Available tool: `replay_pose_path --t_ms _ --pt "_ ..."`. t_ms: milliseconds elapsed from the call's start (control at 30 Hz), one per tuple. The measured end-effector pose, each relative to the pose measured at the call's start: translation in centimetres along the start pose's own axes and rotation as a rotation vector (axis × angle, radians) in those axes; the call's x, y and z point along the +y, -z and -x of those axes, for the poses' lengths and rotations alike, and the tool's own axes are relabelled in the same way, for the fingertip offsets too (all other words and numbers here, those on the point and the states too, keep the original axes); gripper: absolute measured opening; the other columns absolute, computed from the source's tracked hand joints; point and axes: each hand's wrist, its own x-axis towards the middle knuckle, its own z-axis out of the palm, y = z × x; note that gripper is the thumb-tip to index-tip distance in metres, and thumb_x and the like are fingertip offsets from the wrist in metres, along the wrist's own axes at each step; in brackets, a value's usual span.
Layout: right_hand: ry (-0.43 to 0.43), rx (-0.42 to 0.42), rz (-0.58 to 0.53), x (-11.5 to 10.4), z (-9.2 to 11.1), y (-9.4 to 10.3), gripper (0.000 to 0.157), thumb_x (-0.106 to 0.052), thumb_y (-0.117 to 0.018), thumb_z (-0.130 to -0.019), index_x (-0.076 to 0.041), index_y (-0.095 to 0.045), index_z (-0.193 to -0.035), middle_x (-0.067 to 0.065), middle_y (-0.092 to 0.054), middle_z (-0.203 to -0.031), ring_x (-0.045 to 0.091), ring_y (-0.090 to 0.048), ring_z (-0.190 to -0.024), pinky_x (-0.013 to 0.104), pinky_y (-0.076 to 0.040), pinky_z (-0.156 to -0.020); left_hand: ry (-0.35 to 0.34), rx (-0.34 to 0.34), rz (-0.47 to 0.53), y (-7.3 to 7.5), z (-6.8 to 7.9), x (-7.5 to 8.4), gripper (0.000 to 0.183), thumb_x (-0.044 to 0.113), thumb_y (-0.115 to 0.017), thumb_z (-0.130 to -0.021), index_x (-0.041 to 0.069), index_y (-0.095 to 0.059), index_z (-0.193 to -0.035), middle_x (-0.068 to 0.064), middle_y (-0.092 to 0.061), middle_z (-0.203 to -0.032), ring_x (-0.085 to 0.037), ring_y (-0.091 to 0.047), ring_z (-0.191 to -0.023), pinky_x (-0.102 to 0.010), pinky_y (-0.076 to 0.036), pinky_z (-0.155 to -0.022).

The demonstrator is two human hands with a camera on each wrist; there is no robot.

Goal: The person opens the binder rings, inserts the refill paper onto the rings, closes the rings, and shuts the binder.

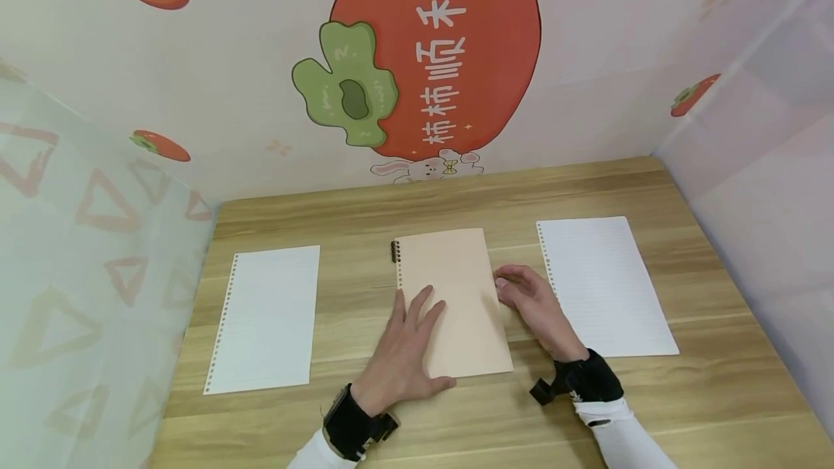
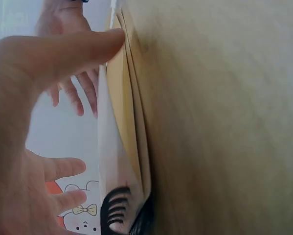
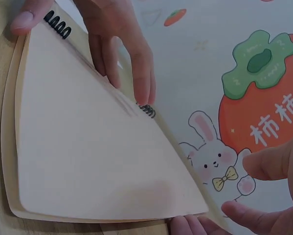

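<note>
Head view | notebook (image 1: pixel 465 266) is found under spread fingers of left hand (image 1: pixel 405 364), the nearer, laid toward binding (image 1: pixel 395 252) | long axis is directed forward from them | right hand (image 1: pixel 537 310): digits parted, loosely bent, placed beside opposite long edge; contact cannot be confirmed.

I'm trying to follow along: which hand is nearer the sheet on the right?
Right. The right hand is just left of the right sheet, by the notebook; the left hand is farther left, on the notebook's lower left part.
</note>
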Motion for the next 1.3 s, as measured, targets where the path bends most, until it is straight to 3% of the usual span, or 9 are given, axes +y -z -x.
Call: replay_pose_path --t_ms 400,667,767,900,1100,1300 --pt "0.045 0.017 0.133 0.3 0.4 -0.2 0.059 -0.036 -0.061 -0.102 0.003 -0.05 -0.146 0.022 -0.057 -0.143 0.033 -0.058 -0.128 0.027 -0.054 -0.094 -0.011 0.019 0.027 0.1 0.4 -0.2 0.115 0.075 -0.074 -0.069 0.012 -0.039 -0.159 -0.011 -0.021 -0.17 -0.056 -0.021 -0.151 -0.05 -0.037 -0.118" --pt "-0.002 0.034 0.204 0.9 0.4 0.3 0.059 -0.034 -0.066 -0.1 -0.002 -0.05 -0.147 0.018 -0.066 -0.121 0.03 -0.064 -0.115 0.026 -0.053 -0.085 -0.054 0.003 0.033 0.0 -0.1 0.1 0.108 0.075 -0.073 -0.072 0.01 -0.046 -0.153 -0.012 -0.029 -0.165 -0.052 -0.024 -0.151 -0.05 -0.029 -0.122" --pt "-0.017 0.025 0.217 1.1 0.4 0.6 0.059 -0.03 -0.069 -0.098 0.0 -0.05 -0.145 0.017 -0.069 -0.112 0.03 -0.067 -0.109 0.026 -0.052 -0.084 -0.065 0.0 0.044 -0.2 -0.2 0.3 0.107 0.074 -0.073 -0.073 0.01 -0.045 -0.154 -0.013 -0.03 -0.165 -0.053 -0.022 -0.151 -0.05 -0.033 -0.12" --pt "-0.024 0.027 0.208 0.9 0.5 1.5 0.059 -0.03 -0.07 -0.097 0.001 -0.051 -0.144 0.016 -0.065 -0.111 0.033 -0.064 -0.116 0.026 -0.052 -0.085 -0.089 0.013 0.071 -0.3 -0.6 0.6 0.107 0.075 -0.071 -0.074 0.01 -0.044 -0.155 -0.015 -0.03 -0.165 -0.054 -0.023 -0.151 -0.052 -0.039 -0.116" --pt "0.012 0.014 0.19 -0.3 1.0 2.9 0.056 -0.031 -0.068 -0.099 0.001 -0.052 -0.141 0.019 -0.063 -0.116 0.033 -0.064 -0.117 0.026 -0.052 -0.087 -0.043 0.0 0.219 -0.2 -1.0 1.0 0.096 0.075 -0.06 -0.086 0.012 -0.042 -0.156 -0.013 -0.028 -0.167 -0.045 -0.023 -0.154 -0.055 -0.04 -0.114" --pt "0.035 -0.036 0.175 -2.4 1.7 3.3 0.056 -0.035 -0.064 -0.101 -0.001 -0.05 -0.144 0.021 -0.06 -0.131 0.023 -0.062 -0.115 0.03 -0.051 -0.088 0.042 0.042 0.449 0.0 -1.2 1.3 0.069 0.056 -0.049 -0.102 0.012 -0.044 -0.156 -0.011 -0.03 -0.166 -0.031 -0.028 -0.154 -0.053 -0.039 -0.115"
